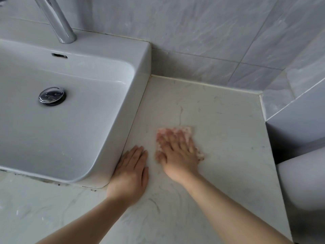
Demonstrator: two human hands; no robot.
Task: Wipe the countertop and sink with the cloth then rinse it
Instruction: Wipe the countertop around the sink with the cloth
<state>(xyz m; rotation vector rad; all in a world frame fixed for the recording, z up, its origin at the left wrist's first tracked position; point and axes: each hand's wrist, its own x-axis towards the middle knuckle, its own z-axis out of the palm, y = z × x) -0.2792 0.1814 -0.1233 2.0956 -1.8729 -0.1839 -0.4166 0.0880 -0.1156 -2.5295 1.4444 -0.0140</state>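
Observation:
A pink-and-white cloth [186,129] lies flat on the pale marble countertop [219,120], right of the white basin. My right hand [177,154] presses on it with straight, spread fingers and looks blurred; most of the cloth is hidden beneath it. My left hand [130,175] rests flat on the countertop, its outer edge against the front right corner of the sink [73,124]. The basin is dry-looking, with a chrome drain plug [52,95] and a chrome tap [56,20] at the back.
Grey tiled walls [211,32] close the counter at the back and right. A white rounded toilet tank [302,184] stands past the counter's right edge. Dark grime lines the sink's front base [52,182].

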